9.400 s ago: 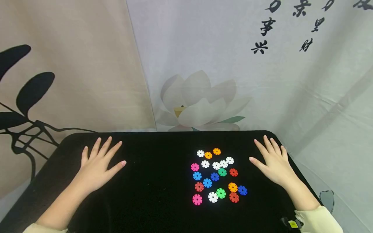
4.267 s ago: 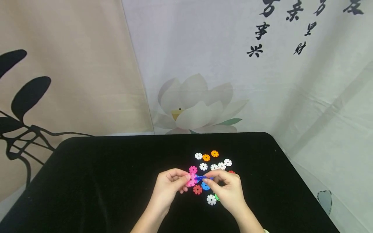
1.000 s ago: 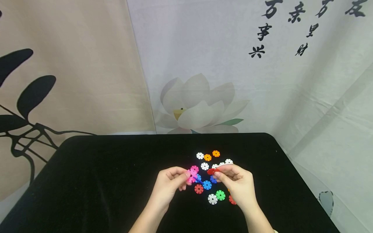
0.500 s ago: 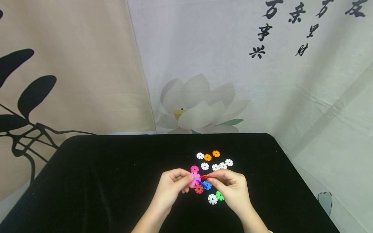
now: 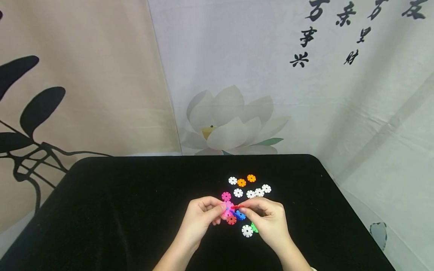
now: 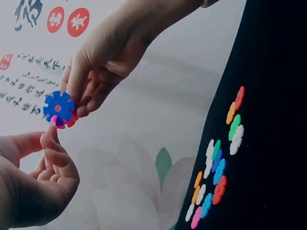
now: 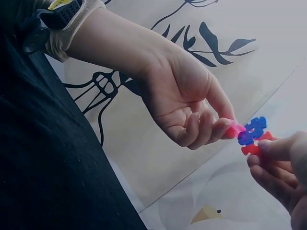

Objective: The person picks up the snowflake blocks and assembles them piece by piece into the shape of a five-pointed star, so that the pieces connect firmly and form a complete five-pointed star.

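Your left hand [image 5: 202, 215] pinches the pink disc [image 5: 228, 209] above the counter [image 5: 118, 210], face toward you. The blue disc [image 6: 50, 109] adjoins it, edge-on, slanting down-right. Your right hand [image 5: 268, 217] pinches the red disc [image 5: 237, 206] edge-on, near-horizontal, pointing left at the pink disc.

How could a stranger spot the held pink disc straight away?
Above the black table, the left hand and right hand work close together. The pink disc is pinched in the left. Its loose pink lookalike lies on the table just beyond; this one is held up, joined to a blue disc.
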Motion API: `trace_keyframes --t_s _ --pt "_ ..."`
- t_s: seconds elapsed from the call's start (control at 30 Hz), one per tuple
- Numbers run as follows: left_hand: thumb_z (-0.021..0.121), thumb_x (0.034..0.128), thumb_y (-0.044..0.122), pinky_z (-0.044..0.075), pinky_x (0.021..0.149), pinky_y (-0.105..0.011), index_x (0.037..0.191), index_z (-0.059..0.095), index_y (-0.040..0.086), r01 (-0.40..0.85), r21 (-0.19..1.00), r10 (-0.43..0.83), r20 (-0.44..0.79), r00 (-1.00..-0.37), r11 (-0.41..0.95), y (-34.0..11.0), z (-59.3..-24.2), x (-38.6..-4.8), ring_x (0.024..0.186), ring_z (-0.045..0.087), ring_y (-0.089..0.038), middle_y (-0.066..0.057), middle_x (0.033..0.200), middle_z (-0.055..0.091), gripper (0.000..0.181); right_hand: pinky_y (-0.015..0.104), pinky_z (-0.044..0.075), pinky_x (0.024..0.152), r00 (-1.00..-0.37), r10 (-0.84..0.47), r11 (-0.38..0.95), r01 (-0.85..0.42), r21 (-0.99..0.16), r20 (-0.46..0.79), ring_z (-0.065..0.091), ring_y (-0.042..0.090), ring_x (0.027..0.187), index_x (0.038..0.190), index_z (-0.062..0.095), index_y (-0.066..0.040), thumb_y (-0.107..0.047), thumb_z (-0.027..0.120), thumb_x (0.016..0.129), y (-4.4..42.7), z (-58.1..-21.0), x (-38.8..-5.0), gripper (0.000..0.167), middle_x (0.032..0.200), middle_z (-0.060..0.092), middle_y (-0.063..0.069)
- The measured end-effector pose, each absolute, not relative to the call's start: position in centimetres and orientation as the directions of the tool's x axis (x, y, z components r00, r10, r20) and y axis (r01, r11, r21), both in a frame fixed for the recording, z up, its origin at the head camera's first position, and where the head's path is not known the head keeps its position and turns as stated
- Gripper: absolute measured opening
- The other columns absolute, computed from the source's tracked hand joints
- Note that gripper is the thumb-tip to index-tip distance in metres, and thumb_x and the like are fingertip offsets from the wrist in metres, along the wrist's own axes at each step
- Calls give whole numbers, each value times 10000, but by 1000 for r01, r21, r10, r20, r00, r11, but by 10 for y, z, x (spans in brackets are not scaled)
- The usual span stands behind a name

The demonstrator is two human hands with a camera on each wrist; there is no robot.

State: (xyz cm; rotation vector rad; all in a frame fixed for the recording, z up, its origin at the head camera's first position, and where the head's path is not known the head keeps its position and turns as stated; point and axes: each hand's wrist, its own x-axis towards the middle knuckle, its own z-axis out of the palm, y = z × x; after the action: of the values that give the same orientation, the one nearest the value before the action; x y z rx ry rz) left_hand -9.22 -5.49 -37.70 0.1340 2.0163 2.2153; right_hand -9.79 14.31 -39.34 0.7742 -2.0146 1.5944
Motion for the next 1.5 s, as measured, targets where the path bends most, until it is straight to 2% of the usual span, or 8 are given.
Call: trace_keyframes --t_s 0.27,0.57,0.8,1.03,1.17,1.27,1.5 --pt "712 860 69 486 560 -210 906 695 -75 -59 990 168 -36 -985 -132 -50 -380 -89 573 589 -154 -139 725 677 152 249 547 621 -716 -150 136 -698 -703 681 690 188 718 855 714 26 248 729 652 144 -398 -96 301 801 707 123" --pt "706 859 44 484 545 -202 897 688 -93 -60 984 136 -37 -990 -168 -43 -385 -85 553 590 -139 -156 728 679 143 236 544 629 -694 -137 198 -718 -667 707 692 166 690 817 703 32 272 740 606 143 -395 -91 322 772 700 124" --pt "710 857 47 485 541 -197 895 690 -88 -72 983 133 -49 -990 -168 -42 -386 -85 556 596 -138 -149 728 680 142 238 545 626 -665 -153 244 -743 -624 731 695 159 729 883 735 -13 206 769 635 146 -399 -92 332 812 714 95" --pt "714 854 49 486 544 -198 906 686 -90 -85 982 124 -64 -990 -171 -42 -383 -84 564 607 -134 -143 730 680 151 243 545 646 -634 -166 193 -772 -606 755 694 150 758 923 743 -9 173 768 671 145 -398 -92 312 834 715 104" --pt "711 858 54 482 547 -197 915 683 -93 -95 980 123 -73 -990 -177 -41 -383 -84 567 607 -132 -132 729 679 160 242 544 658 -613 -158 188 -788 -586 774 697 168 763 922 741 -1 31 767 756 145 -399 -92 171 835 712 124" --pt "710 858 53 486 554 -198 914 679 -98 -97 978 122 -74 -990 -187 -41 -383 -84 570 610 -130 -132 731 680 164 239 542 664 -606 -151 187 -793 -579 781 698 171 771 917 739 14 -56 748 793 145 -399 -92 142 833 710 139" --pt "707 857 40 495 562 -197 908 675 -103 -86 979 119 -65 -991 -182 -40 -384 -85 572 609 -129 -137 727 676 155 244 541 669 -606 -157 188 -793 -579 779 701 174 787 929 735 38 -53 748 784 145 -400 -92 172 832 707 154"
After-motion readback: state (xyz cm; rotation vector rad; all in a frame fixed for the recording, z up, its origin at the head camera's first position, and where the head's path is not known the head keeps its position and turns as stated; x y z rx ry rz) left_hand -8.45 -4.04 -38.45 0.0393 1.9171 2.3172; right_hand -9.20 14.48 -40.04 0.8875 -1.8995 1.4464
